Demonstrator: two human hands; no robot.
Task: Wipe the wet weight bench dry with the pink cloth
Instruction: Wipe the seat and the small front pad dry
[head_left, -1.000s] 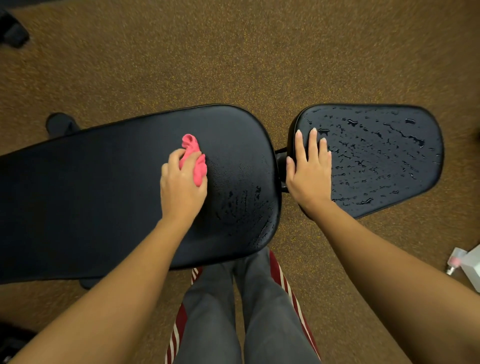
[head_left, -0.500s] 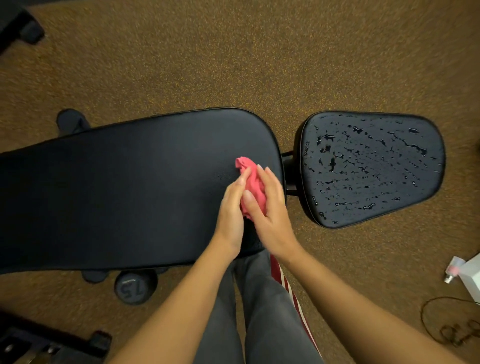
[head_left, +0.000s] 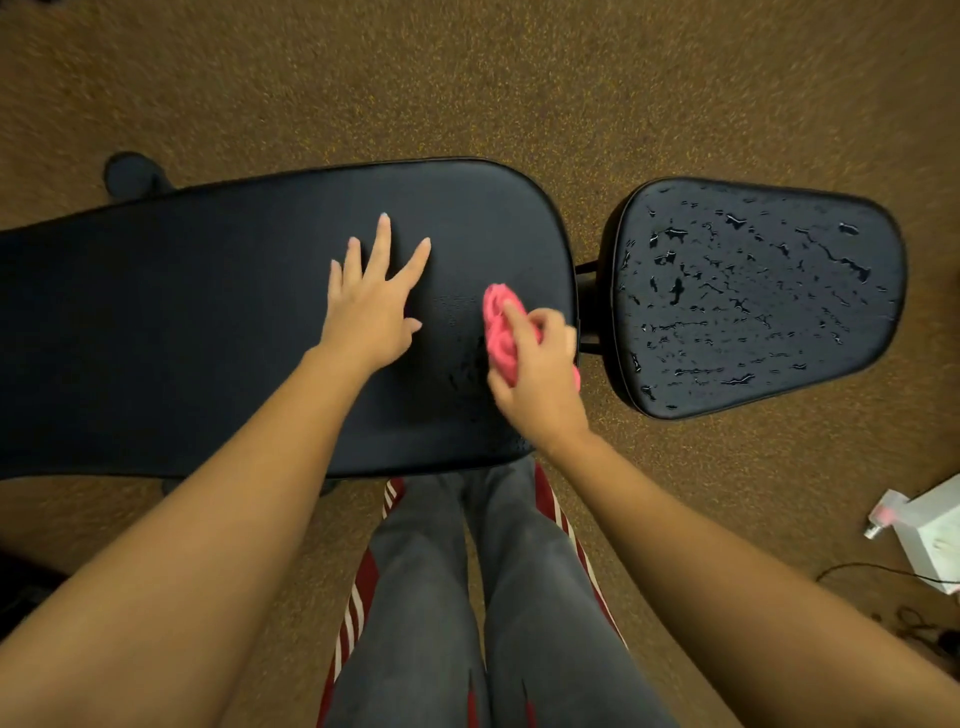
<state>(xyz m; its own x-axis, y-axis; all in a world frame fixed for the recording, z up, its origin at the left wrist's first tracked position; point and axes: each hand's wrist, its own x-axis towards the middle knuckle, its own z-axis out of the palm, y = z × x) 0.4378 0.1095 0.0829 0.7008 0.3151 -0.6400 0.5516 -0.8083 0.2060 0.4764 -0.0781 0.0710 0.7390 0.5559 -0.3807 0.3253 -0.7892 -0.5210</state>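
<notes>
Pink bunched cloth (head_left: 500, 332) sits under your right hand (head_left: 543, 387), fingers curled round it, pressed to the long black vinyl bench pad (head_left: 182, 332) near its right end. Cloth pokes out beyond your fingertips. Your left hand (head_left: 371, 306) lies flat on the same pad, fingers spread, just left of the cloth, not touching it. Smaller black seat pad (head_left: 753, 296) at right, beaded with water.

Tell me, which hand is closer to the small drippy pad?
Right. The right hand, gripping the pink cloth, is beside the small pad; the left hand rests farther off on the long pad.
</notes>
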